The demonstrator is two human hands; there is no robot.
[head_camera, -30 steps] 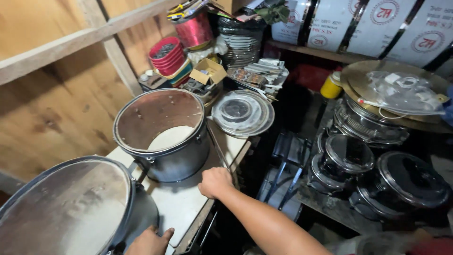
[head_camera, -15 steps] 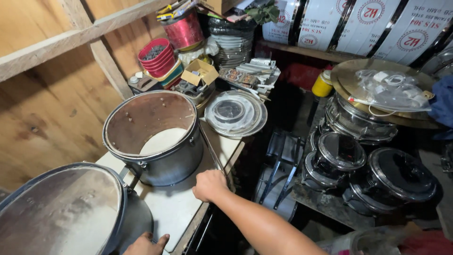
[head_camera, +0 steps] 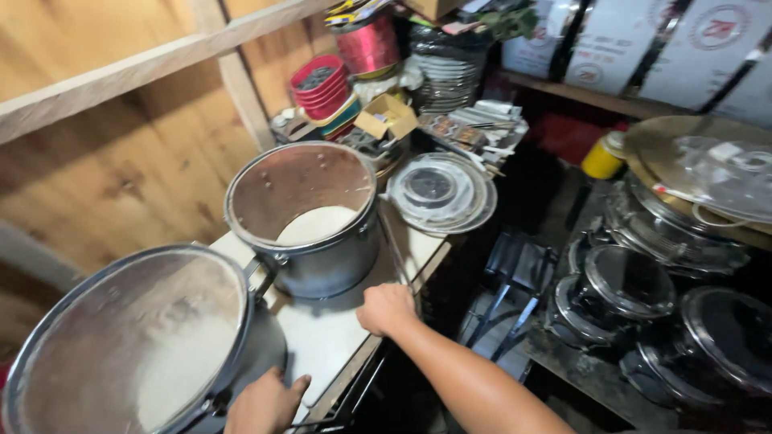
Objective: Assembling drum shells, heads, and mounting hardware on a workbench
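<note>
Since the earlier frame right hand (head_camera: 386,309) stays fisted, fingers curled on nothing visible, on white desk (head_camera: 326,337) beside open grey metal drum shell (head_camera: 304,217); left hand (head_camera: 261,403), grip indiscernible, touches large near drum (head_camera: 129,345); neither drum lifted.

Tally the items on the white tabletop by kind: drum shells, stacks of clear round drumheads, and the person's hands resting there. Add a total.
Drum shells: 2 (near, far)
Clear drumhead stacks: 1
Hands: 2 (left hand, right hand)
Total: 5
</note>
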